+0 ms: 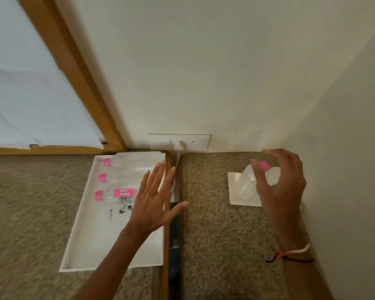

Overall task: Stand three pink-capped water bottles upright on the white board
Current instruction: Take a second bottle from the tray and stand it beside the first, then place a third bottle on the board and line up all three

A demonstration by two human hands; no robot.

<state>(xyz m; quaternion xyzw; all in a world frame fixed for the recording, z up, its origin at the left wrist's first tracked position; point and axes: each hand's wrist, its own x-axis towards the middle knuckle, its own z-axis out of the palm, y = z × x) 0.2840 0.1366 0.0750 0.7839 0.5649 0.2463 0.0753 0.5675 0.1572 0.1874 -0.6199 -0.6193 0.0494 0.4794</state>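
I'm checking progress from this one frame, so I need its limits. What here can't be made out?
- Bottle on the white board: blurred, partly behind the right hand; grip and uprightness unclear.
- Three bottles in the tray: bodies transparent, ends under the left hand.
- Pink label: unreadable.

Speckled tan-brown counter (212,213), split by a dark gap w/ wood strip (166,224) running near to far. Left section: white tray (82,234) lying flat, far edge near the wall, right edge along the strip. Right section: small white board (236,191), far right, near the wall corner, flat on the surface. White cable (178,161) drops from wall socket into the gap. Motion blur, so surface detail is soft.
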